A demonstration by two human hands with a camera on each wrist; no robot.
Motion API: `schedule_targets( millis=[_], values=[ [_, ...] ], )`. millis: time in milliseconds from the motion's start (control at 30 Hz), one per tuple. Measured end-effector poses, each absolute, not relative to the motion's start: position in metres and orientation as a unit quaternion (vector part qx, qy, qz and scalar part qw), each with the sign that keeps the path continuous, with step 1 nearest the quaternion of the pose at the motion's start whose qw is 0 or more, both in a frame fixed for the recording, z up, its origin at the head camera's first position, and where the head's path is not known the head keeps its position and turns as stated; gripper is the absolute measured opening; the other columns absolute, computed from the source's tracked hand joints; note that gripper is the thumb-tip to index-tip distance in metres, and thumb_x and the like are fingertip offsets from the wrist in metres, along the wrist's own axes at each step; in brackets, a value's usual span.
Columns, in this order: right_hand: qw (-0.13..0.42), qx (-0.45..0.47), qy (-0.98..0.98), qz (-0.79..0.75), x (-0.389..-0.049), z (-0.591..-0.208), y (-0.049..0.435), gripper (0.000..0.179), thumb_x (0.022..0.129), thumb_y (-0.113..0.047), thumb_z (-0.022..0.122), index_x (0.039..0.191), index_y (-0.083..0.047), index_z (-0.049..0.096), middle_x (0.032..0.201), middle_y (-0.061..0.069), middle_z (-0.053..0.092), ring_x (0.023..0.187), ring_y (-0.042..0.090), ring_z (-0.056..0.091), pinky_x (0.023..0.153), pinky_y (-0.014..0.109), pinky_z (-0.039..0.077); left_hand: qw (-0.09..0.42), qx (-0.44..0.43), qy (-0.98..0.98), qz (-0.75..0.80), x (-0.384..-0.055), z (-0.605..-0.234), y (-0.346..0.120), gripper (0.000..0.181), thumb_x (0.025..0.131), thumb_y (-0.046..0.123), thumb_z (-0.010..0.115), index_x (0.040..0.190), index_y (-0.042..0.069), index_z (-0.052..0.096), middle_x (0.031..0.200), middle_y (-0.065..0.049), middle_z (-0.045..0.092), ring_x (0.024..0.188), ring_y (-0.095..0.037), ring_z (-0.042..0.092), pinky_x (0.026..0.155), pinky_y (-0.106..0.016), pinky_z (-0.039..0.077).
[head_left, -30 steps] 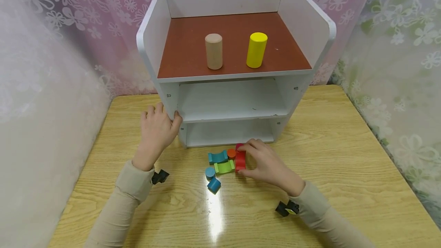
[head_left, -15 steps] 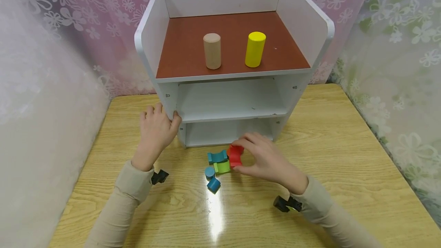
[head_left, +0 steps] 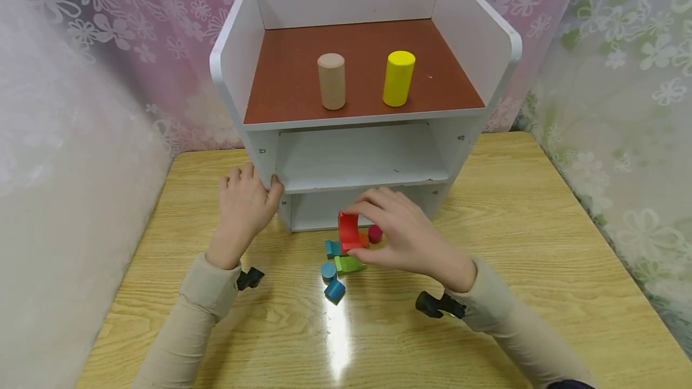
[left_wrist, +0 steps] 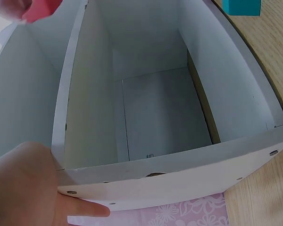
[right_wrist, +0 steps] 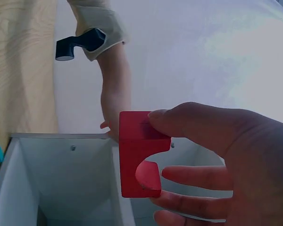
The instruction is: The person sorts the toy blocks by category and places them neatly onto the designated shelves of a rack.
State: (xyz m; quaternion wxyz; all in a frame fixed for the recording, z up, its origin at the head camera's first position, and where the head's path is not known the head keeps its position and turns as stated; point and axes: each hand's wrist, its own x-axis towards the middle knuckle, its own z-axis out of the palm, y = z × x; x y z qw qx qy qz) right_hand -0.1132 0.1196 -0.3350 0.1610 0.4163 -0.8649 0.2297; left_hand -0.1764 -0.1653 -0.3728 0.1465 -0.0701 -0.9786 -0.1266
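My right hand (head_left: 413, 239) pinches a red arch-shaped toy block (head_left: 348, 232) between thumb and fingers, above the small blocks before the shelf. In the right wrist view the red block's curved notch faces my palm. My left hand (head_left: 243, 215) grips the left side panel of the white shelf unit (head_left: 367, 117), thumb at its front edge and fingers along the outside. Under the red block lie a teal arch block (head_left: 332, 250), partly hidden, and a green arch block (head_left: 348, 265). An orange block (head_left: 364, 240) and a crimson cylinder (head_left: 375, 233) sit close by.
Two short blue cylinders, one upright (head_left: 328, 272) and one tipped over (head_left: 335, 292), lie toward the table's front. A plain wooden cylinder (head_left: 332, 83) and a yellow cylinder (head_left: 399, 80) stand on the brown top shelf (head_left: 292, 89). Flowered curtains (head_left: 108, 35) surround the wooden table (head_left: 530, 239).
My right hand has lifted the red arch block off the table and moved it left and up, uncovering the crimson cylinder. My left hand stays on the shelf unit.
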Motion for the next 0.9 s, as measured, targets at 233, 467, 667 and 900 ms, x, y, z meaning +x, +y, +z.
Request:
schedule_targets(
  millis=[233, 467, 667, 900],
  values=[
    [0.192, 0.435, -0.847, 0.238, -0.124, -0.319, 0.11, 0.049, 0.072, -0.041, 0.075, 0.111, -0.014, 0.066, 0.104, -0.001, 0.059, 0.092, 0.014, 0.052, 0.075, 0.032, 0.046, 0.149, -0.07, -0.978, -0.13, -0.177, -0.374, -0.166, 0.053, 0.096, 0.044, 0.024, 0.12, 0.008, 0.053, 0.108, -0.016, 0.053, 0.095, -0.039, 0.043, 0.082, -0.054, 0.031],
    [0.192, 0.44, -0.842, 0.244, -0.14, -0.307, 0.1, 0.048, 0.073, -0.038, 0.074, 0.112, -0.012, 0.065, 0.104, -0.001, 0.058, 0.092, 0.013, 0.05, 0.071, 0.029, 0.044, 0.152, -0.073, -0.977, -0.13, -0.177, -0.375, -0.166, 0.054, 0.096, 0.043, 0.024, 0.126, 0.007, 0.051, 0.107, -0.016, 0.053, 0.092, -0.039, 0.044, 0.081, -0.053, 0.031],
    [0.187, 0.432, -0.848, 0.241, -0.156, -0.303, 0.091, 0.049, 0.073, -0.039, 0.074, 0.112, -0.012, 0.065, 0.105, 0.0, 0.059, 0.094, 0.015, 0.051, 0.074, 0.031, 0.046, 0.151, -0.07, -0.978, -0.129, -0.176, -0.375, -0.166, 0.054, 0.095, 0.042, 0.024, 0.124, 0.006, 0.052, 0.106, -0.016, 0.053, 0.092, -0.039, 0.044, 0.081, -0.053, 0.032],
    [0.169, 0.411, -0.863, 0.24, -0.173, -0.303, 0.082, 0.047, 0.074, -0.039, 0.074, 0.112, -0.012, 0.064, 0.108, 0.0, 0.06, 0.099, 0.016, 0.051, 0.081, 0.033, 0.046, 0.153, -0.066, -0.978, -0.128, -0.176, -0.374, -0.165, 0.053, 0.095, 0.042, 0.026, 0.123, 0.005, 0.052, 0.107, -0.016, 0.053, 0.094, -0.04, 0.044, 0.082, -0.052, 0.032]
  ],
)
